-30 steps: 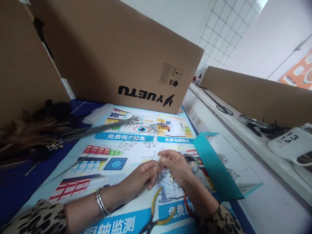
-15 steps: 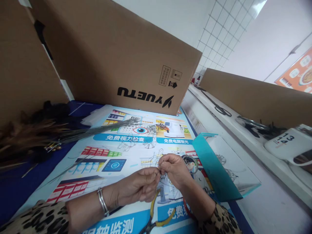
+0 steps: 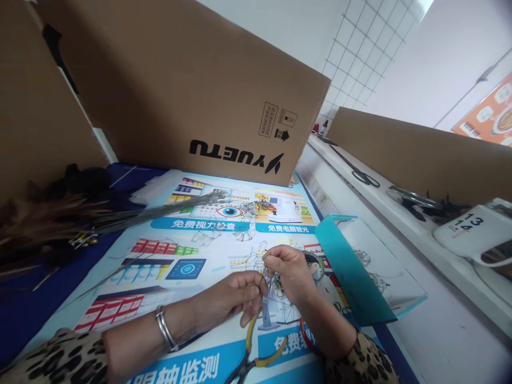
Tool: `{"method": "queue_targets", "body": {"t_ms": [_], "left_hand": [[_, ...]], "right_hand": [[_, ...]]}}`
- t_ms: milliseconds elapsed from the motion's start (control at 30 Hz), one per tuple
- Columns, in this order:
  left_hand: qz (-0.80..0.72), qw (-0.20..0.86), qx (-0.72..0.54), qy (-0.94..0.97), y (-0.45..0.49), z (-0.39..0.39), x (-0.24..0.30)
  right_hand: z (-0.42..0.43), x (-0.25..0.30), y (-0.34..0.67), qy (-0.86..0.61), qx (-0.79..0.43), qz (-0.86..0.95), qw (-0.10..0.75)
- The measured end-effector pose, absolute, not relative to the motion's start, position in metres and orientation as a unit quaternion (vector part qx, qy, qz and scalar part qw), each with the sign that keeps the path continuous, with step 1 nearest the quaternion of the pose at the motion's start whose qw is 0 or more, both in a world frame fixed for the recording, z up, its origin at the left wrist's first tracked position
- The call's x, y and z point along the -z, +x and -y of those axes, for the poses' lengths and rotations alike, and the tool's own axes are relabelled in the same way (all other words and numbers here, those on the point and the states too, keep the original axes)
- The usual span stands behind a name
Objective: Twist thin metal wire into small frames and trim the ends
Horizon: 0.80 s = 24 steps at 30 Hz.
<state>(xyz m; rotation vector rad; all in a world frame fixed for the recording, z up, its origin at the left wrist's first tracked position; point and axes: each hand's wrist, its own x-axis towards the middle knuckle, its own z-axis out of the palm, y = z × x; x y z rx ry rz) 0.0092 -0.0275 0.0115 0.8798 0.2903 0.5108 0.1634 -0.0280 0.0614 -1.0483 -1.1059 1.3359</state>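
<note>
My left hand (image 3: 234, 298) and my right hand (image 3: 288, 272) meet over a printed poster (image 3: 180, 266) on the table. Both pinch a small piece of bent thin wire (image 3: 269, 278) between thumb and fingers, fingertips almost touching. Yellow-handled pliers (image 3: 256, 354) lie on the poster just under my hands. Several small bent wire shapes (image 3: 244, 234) lie scattered on the poster beyond my hands. A bundle of straight thin wires (image 3: 160, 210) lies to the left, pointing toward the poster's centre.
A large brown cardboard box (image 3: 192, 90) stands behind the poster. Dark feathers (image 3: 44, 218) lie at the left. A teal folder with a drawing sheet (image 3: 360, 266) lies at the right. Scissors (image 3: 360, 173) and a white device (image 3: 476, 234) rest on the white ledge.
My hands stay together on the wire piece. The right hand has turned and lifted slightly, and the left fingers have shifted their pinch. The view has moved a little.
</note>
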Motion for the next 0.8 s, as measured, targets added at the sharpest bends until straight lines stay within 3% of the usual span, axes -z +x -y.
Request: {"method": "queue_targets", "body": {"t_ms": [267,633,733,800], "left_hand": [[-0.187,0.777,-0.254,0.545,0.005,0.017,-0.017],[-0.227,0.832,-0.265,0.431,-0.001,0.017,-0.025],[-0.277,0.791,-0.317,0.445,-0.001,0.012,-0.023],[-0.316,0.762,-0.369,0.428,-0.002,0.008,-0.020]], "right_hand": [[0.024,-0.077,0.175,-0.475,-0.475,0.603,0.429],[0.024,-0.070,0.171,-0.433,-0.526,0.631,0.371],[0.016,-0.072,0.187,-0.475,-0.467,0.663,0.341],[0.009,-0.073,0.202,-0.523,-0.364,0.694,0.335]]}}
